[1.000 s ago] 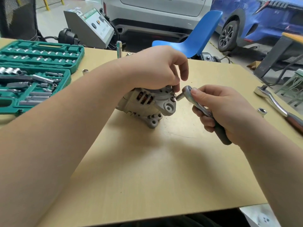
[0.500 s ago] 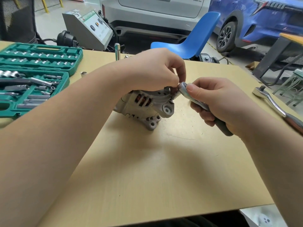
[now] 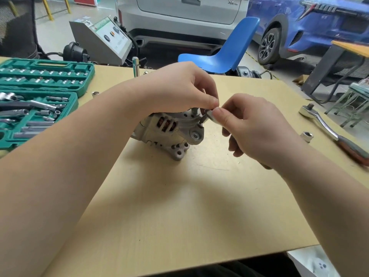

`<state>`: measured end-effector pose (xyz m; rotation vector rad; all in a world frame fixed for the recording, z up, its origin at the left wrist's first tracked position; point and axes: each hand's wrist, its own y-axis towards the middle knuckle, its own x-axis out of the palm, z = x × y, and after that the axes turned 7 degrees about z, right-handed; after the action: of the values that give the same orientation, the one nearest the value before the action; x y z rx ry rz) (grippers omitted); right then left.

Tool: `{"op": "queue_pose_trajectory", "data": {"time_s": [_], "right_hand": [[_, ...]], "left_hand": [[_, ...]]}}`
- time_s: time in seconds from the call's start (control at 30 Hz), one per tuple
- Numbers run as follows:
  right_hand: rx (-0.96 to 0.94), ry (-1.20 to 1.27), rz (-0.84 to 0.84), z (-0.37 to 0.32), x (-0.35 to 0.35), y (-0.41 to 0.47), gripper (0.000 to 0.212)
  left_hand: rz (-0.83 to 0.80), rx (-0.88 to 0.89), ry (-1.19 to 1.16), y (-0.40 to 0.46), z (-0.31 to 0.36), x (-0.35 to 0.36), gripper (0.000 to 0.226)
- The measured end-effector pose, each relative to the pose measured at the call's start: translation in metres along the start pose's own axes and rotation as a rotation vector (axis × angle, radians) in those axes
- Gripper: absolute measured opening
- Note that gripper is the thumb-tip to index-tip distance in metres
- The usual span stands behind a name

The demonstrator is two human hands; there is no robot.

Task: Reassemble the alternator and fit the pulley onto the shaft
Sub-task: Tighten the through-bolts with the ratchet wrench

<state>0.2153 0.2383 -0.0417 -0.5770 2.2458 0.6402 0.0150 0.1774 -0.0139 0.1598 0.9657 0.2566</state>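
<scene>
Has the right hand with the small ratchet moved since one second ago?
Yes. The right hand brought the small ratchet leftward to the alternator, closing the gap; its head now meets the left hand.

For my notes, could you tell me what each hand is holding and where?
The right hand grips a small ratchet by its handle, thumb on its head. The left hand pinches something small atop the alternator; what is unclear.
</scene>
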Motion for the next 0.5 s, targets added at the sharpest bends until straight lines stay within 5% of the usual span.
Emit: {"op": "queue_pose_trajectory", "data": {"time_s": [0.4, 0.5], "right_hand": [[-0.447, -0.543, -0.095, -0.013, -0.023, 0.024, 0.012], [-0.383, -0.579, -0.114, -0.02, -0.023, 0.022, 0.013]], "left_hand": [[-0.041, -0.014, 0.032, 0.003, -0.005, -0.003, 0.011], [-0.051, -0.02, 0.008, 0.003, -0.004, -0.002, 0.004]]}}
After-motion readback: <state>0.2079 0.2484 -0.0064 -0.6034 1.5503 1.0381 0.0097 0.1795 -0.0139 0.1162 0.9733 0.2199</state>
